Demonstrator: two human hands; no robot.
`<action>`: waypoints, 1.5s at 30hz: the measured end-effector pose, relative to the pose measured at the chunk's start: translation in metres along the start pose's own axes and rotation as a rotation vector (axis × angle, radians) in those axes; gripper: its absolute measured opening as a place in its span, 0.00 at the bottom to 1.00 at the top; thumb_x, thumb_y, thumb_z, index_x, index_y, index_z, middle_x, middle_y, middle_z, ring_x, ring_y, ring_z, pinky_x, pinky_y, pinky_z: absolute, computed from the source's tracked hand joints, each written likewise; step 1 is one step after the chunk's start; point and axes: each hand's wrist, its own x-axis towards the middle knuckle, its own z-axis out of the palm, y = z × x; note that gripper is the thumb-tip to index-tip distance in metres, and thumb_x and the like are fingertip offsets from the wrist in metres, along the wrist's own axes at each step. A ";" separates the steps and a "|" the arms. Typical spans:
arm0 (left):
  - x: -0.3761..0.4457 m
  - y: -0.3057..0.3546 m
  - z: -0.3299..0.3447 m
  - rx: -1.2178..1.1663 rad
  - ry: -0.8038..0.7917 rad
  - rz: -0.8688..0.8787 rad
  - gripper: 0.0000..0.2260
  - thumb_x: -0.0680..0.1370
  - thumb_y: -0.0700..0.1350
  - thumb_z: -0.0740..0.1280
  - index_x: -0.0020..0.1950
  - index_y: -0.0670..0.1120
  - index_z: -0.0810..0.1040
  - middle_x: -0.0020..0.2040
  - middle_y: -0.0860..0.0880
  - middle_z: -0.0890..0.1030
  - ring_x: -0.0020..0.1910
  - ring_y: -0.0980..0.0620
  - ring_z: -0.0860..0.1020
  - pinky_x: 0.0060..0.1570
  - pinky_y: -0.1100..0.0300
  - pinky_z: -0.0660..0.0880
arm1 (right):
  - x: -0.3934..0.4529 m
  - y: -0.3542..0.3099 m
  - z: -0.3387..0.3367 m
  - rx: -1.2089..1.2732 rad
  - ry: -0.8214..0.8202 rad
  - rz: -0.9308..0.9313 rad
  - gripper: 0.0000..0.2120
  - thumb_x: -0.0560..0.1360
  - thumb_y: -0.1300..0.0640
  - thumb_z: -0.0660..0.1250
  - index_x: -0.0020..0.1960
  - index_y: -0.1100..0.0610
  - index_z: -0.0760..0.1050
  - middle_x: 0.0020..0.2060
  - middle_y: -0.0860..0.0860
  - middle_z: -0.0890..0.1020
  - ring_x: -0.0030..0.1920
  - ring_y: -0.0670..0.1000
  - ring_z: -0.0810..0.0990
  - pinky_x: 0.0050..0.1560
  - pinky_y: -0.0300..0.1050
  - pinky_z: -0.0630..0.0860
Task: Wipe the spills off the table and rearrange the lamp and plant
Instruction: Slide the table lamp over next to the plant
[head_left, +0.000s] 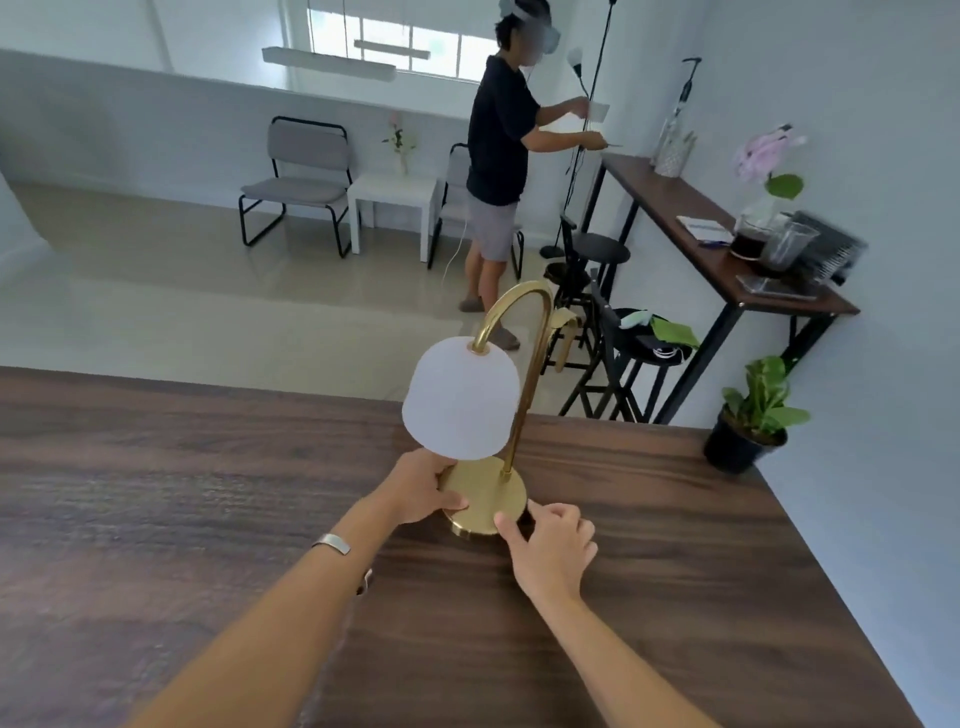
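Note:
A brass lamp (491, 493) with a curved neck and a white dome shade stands upright on the dark wooden table (208, 519), near its far edge. My left hand (423, 491) grips the left side of the lamp's round base, thumb on top. My right hand (553, 545) touches the base's front right rim with its fingertips, fingers spread. A green plant in a black pot (748, 426) sits at the table's far right corner, well apart from the lamp. I see no spill or cloth on the table.
Past the table's far edge stand black stools (618, 353) and a narrow side table (727, 249) along the right wall with a jug, glass and flower. Another person (501, 171) stands farther back by a floor lamp. Grey chairs line the back wall.

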 end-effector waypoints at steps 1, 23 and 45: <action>0.000 0.001 0.004 -0.005 -0.003 0.000 0.20 0.69 0.45 0.76 0.57 0.50 0.74 0.47 0.55 0.75 0.44 0.54 0.73 0.43 0.66 0.70 | 0.004 0.005 -0.003 -0.001 0.001 0.004 0.27 0.76 0.37 0.62 0.70 0.49 0.72 0.62 0.51 0.71 0.63 0.55 0.66 0.66 0.52 0.61; 0.088 0.105 0.141 0.210 0.020 0.085 0.34 0.67 0.60 0.73 0.70 0.53 0.68 0.52 0.46 0.74 0.57 0.44 0.73 0.54 0.50 0.73 | 0.106 0.151 -0.099 -0.277 -0.118 0.068 0.29 0.79 0.33 0.47 0.77 0.37 0.49 0.63 0.58 0.77 0.64 0.62 0.69 0.64 0.59 0.62; 0.145 0.160 0.185 0.490 0.096 -0.030 0.35 0.68 0.68 0.65 0.72 0.56 0.65 0.64 0.44 0.72 0.64 0.42 0.67 0.59 0.46 0.69 | 0.182 0.191 -0.138 -0.423 -0.218 0.064 0.26 0.82 0.39 0.47 0.77 0.35 0.42 0.68 0.59 0.74 0.68 0.63 0.68 0.67 0.60 0.59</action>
